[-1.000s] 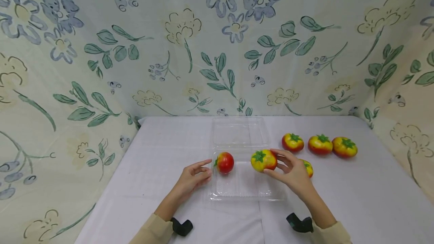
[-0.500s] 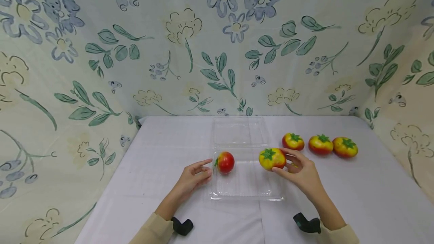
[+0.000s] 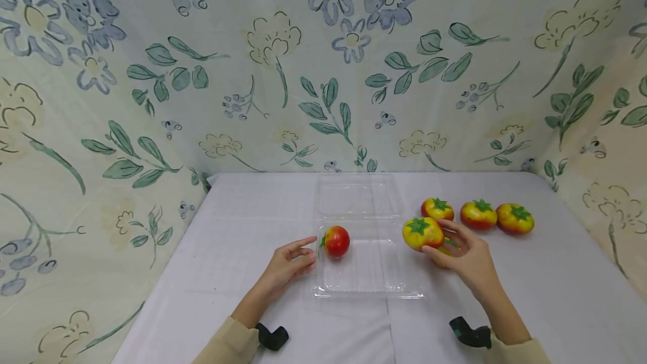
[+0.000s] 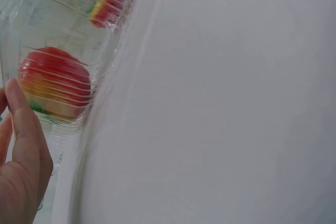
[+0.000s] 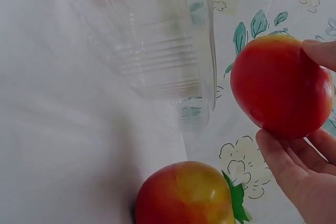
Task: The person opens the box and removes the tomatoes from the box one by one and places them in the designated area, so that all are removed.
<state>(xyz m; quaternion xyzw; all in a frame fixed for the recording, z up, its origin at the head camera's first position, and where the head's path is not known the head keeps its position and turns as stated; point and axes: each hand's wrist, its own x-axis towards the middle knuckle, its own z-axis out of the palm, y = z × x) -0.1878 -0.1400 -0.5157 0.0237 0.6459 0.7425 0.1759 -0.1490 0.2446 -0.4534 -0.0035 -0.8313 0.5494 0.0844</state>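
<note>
In the head view, my right hand (image 3: 470, 257) pinches a red-and-yellow tomato (image 3: 422, 233) with a green leafy top between thumb and fingers. It is held up at the right edge of a clear plastic clamshell box (image 3: 364, 280). The right wrist view shows the red underside of this held tomato (image 5: 281, 87). Inside the box, near its left wall, lies a red tomato (image 3: 336, 242) with its green top facing left. My left hand (image 3: 288, 268) is at that left wall, fingers fairly straight; in the left wrist view a fingertip (image 4: 14, 90) meets the plastic.
The box's lid (image 3: 354, 195) lies folded back behind it. Three tomatoes (image 3: 477, 215) stand in a row at the back right. Another tomato (image 5: 184, 195) rests on the white cloth, mostly hidden behind my right hand in the head view. A flowered curtain (image 3: 323, 100) hangs behind.
My right hand has moved right with the held tomato, from above the box's middle right to its right edge. My left hand and the tomato in the box have stayed in place.
</note>
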